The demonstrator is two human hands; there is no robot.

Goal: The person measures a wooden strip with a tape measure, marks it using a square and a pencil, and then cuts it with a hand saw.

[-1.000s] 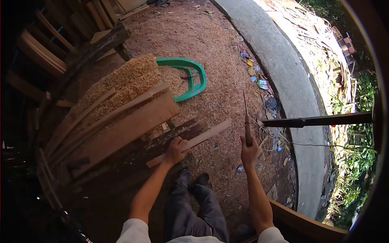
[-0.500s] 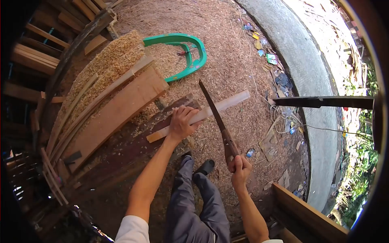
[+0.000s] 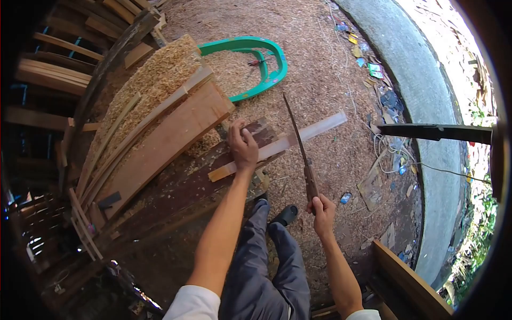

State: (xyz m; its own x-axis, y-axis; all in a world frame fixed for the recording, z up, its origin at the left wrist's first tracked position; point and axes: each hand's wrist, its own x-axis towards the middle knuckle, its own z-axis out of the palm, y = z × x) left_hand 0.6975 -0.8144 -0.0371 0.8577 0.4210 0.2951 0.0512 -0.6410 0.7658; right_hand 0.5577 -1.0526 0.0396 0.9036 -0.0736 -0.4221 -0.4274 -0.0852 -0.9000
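My right hand (image 3: 321, 213) is closed round the brown wooden handle of a handsaw (image 3: 300, 136). The narrow dark blade points away from me and crosses over a pale wooden strip (image 3: 322, 128) in this view. That strip lies slantwise on a dark, worn plank (image 3: 186, 166), its right part sticking out past the plank's end. My left hand (image 3: 242, 145) is over the strip's left part, with loosely bent fingers beyond its far edge and the thumb apart from them. The wrist hides a piece of the strip, whose yellowish left end (image 3: 221, 172) shows beside it.
Left of the plank lie a wide board (image 3: 170, 144) and several long strips beside heaped wood shavings (image 3: 160, 74). A green curved frame (image 3: 282, 61) rests on the shavings-strewn ground. Litter and a cable (image 3: 442, 169) lie by the concrete strip (image 3: 405, 69). A dark post (image 3: 437, 132) juts in from the right.
My left hand has loosened from the pale strip and shifted to its far side. The saw is still in my right hand, its blade now more upright. The whole view has shifted slightly.
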